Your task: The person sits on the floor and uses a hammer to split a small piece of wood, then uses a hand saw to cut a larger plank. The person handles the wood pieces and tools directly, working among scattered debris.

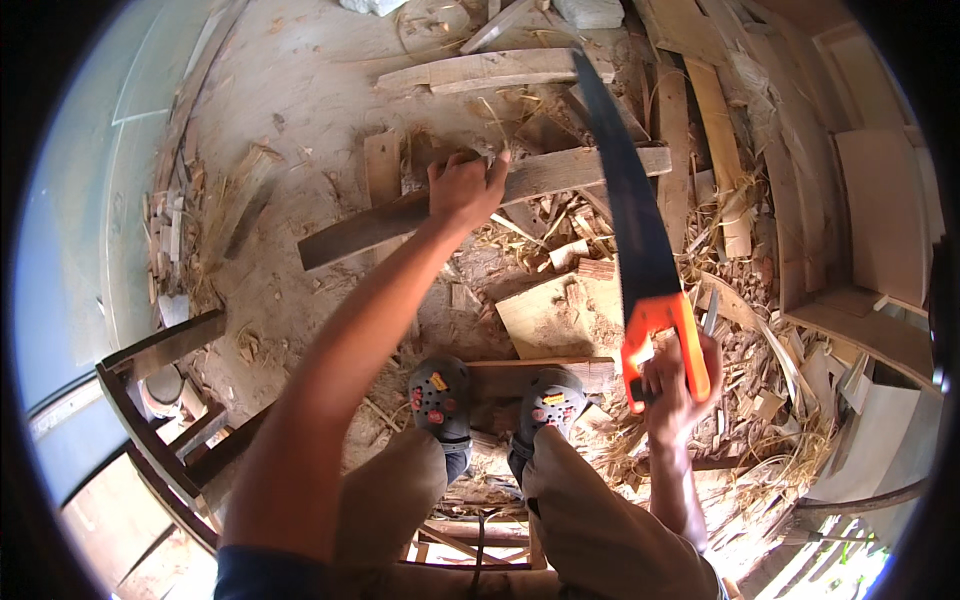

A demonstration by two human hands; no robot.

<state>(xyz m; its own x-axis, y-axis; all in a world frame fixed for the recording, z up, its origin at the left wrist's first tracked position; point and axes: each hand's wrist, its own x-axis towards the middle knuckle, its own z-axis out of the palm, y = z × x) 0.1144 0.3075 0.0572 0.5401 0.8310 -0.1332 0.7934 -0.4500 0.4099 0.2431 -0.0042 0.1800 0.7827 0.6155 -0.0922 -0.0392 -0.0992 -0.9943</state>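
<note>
Left hand [465, 188] clamped on long wooden plank [560, 172] at upper centre; right hand [672, 385] gripping orange handle of hand saw [635, 215], blade pointing up across plank. Wood scraps [560, 320] strewn below.

The left arm reaches far forward, nearly straight, bare from the dark sleeve at the shoulder. Its left grip [466, 188] is palm down, fingers curled over and closed, thumb spread to the right. The right arm is bent and held close, forearm upright. The right grip [675, 375] is a closed fist, well right of and nearer the body than the left grip.
</note>
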